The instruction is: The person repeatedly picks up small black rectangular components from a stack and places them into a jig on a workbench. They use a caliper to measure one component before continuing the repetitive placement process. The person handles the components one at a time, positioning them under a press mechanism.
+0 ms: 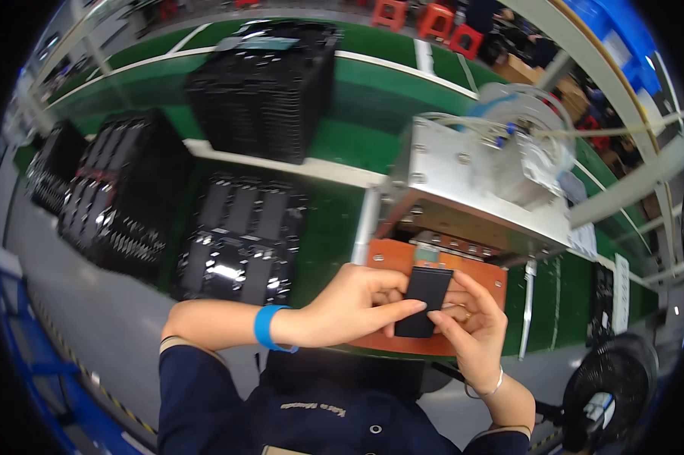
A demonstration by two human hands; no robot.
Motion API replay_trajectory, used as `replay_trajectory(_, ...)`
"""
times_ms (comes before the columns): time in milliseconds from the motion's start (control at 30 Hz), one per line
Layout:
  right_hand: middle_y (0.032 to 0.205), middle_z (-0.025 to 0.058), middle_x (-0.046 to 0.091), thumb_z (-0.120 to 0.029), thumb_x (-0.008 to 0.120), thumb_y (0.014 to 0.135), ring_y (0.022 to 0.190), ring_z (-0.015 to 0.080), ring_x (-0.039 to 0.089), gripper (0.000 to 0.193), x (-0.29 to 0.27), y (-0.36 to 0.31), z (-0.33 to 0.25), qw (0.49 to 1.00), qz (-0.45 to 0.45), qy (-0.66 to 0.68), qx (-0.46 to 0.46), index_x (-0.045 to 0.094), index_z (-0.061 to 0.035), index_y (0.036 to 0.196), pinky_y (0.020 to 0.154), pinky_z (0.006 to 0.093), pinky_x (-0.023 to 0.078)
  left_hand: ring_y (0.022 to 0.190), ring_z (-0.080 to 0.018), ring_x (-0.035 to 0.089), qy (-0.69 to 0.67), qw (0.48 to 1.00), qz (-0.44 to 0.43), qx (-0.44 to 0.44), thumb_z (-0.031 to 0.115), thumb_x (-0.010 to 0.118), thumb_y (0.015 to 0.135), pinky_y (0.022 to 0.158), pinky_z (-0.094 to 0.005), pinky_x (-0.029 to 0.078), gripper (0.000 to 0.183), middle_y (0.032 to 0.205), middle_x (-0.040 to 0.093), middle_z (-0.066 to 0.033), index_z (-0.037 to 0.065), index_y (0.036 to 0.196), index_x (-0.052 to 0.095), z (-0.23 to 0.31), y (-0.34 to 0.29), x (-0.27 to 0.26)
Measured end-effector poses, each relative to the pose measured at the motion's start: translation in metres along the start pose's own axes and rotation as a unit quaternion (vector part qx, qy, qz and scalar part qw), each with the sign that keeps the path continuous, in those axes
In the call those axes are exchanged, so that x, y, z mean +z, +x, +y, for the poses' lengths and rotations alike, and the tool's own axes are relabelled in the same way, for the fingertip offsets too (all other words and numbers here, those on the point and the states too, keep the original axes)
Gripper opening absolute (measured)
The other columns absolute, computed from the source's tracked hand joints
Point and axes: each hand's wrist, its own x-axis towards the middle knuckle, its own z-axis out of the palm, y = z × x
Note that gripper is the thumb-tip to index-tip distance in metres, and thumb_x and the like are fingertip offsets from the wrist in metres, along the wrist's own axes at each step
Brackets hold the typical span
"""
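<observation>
A flat black rectangular piece point(425, 299) is held upright between my two hands, over an orange plate point(387, 345). My left hand point(361, 303), with a blue band at the wrist, grips its left edge, the thumb lying across the front. My right hand point(471, 318) pinches the right edge with thumb and fingers. Just beyond the piece's top edge shows a small pale and copper-coloured part point(428, 256); whether it is joined to the piece I cannot tell. The fingers behind the piece are partly hidden.
A silver metal press point(463, 178) with tubes stands right beyond the plate. Black trays point(239, 235) lie to my left, with taller stacks of black trays point(262, 91) farther off and more point(122, 189) at the far left. A black fan point(611, 387) stands at lower right.
</observation>
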Motion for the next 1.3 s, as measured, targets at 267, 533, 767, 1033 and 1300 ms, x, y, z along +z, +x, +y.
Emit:
replay_trajectory(267, 0.121, 0.0160, 0.058, 0.003, 0.073, 0.078, 0.094, 0.0236, 0.067, 0.080, 0.065, 0.013, -0.022, 0.933, -0.158, -0.274, -0.174, 0.035, -0.0014, 0.148, 0.075, 0.0310, 0.057, 0.060, -0.0055, 0.061, 0.060, 0.982, 0.175, -0.023, 0.013, 0.068, 0.091, 0.051, -0.0215, 0.046, 0.018, 0.071, 0.063, -0.0028, -0.004, 0.089, 0.062, -0.001, -0.078, -0.061)
replay_trajectory(533, 0.083, 0.0073, 0.063, -0.012, 0.066, 0.081, 0.085, 0.0254, 0.064, 0.016, 0.110, 0.101, -0.006, 0.724, -0.325, -0.452, -0.408, 0.066, -0.0069, 0.096, 0.068, 0.0349, 0.054, 0.048, -0.0048, 0.053, 0.172, 0.909, 0.325, -0.194, 0.016, 0.073, 0.085, 0.046, -0.0214, 0.040, 0.018, 0.060, 0.062, -0.0013, -0.001, 0.083, 0.068, -0.058, -0.166, -0.164)
replay_trajectory(767, 0.079, 0.0028, 0.062, -0.013, 0.060, 0.076, 0.087, 0.0197, 0.063, 0.006, 0.185, 0.124, 0.043, 0.522, -0.417, -0.535, -0.517, 0.063, -0.0076, 0.075, 0.066, 0.0310, 0.055, 0.076, -0.0210, 0.060, 0.569, 0.742, 0.354, 0.035, 0.018, 0.080, 0.073, 0.065, -0.0313, 0.050, 0.026, 0.084, 0.058, -0.0070, 0.007, 0.093, 0.069, -0.048, -0.150, -0.142)
replay_trajectory(1033, 0.075, 0.0052, 0.064, -0.018, 0.060, 0.080, 0.081, 0.0178, 0.062, 0.012, 0.205, 0.123, 0.068, 0.419, -0.388, -0.558, -0.602, 0.063, -0.0064, 0.081, 0.061, 0.0300, 0.051, 0.106, -0.0311, 0.053, 0.610, 0.741, 0.278, 0.049, 0.012, 0.070, 0.077, 0.088, -0.0415, 0.047, 0.035, 0.114, 0.057, -0.0105, 0.011, 0.112, 0.068, -0.079, -0.147, -0.140)
replay_trajectory(1300, 0.076, 0.0072, 0.064, -0.020, 0.058, 0.081, 0.086, 0.0209, 0.062, 0.016, 0.205, 0.122, 0.065, 0.407, -0.334, -0.560, -0.640, 0.063, -0.0053, 0.086, 0.071, 0.0340, 0.052, 0.085, -0.0302, 0.057, 0.608, 0.653, 0.449, -0.054, 0.016, 0.075, 0.077, 0.071, -0.0383, 0.051, 0.024, 0.093, 0.057, -0.0103, 0.003, 0.093, 0.065, -0.063, -0.168, -0.139)
